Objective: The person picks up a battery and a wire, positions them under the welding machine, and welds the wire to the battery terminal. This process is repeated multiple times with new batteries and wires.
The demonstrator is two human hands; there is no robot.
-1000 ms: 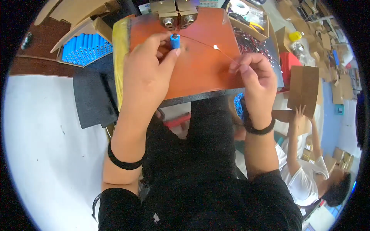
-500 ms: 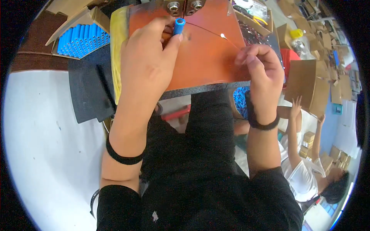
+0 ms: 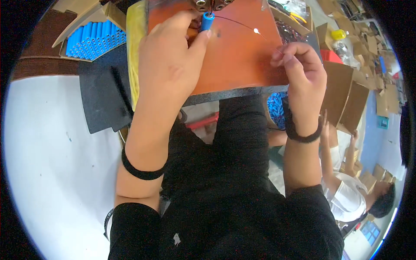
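My left hand (image 3: 173, 65) is closed on a blue cylindrical battery cell (image 3: 207, 22), pinched between thumb and fingers. The cell's end sits right by the metal electrode holders (image 3: 212, 5) at the top edge of the view. From there a thin dark wire (image 3: 234, 21) runs to the right, with a small white connector (image 3: 256, 31) along it. My right hand (image 3: 305, 71) has thumb and forefinger pinched together on the wire's far end, above the right side of the orange mat (image 3: 242, 65). That end is very thin and hard to make out.
An open carton of blue cells (image 3: 93, 41) stands at the left. On the right are a box with wires and yellow-handled pliers (image 3: 298, 17), and a container of blue pieces (image 3: 277, 110) below the table edge. A co-worker (image 3: 346, 195) reaches toward cardboard boxes (image 3: 346, 93).
The whole view has shifted slightly, so bench and hands sit a little higher and further right. Both hands keep their hold, and the co-worker's arms have come lower.
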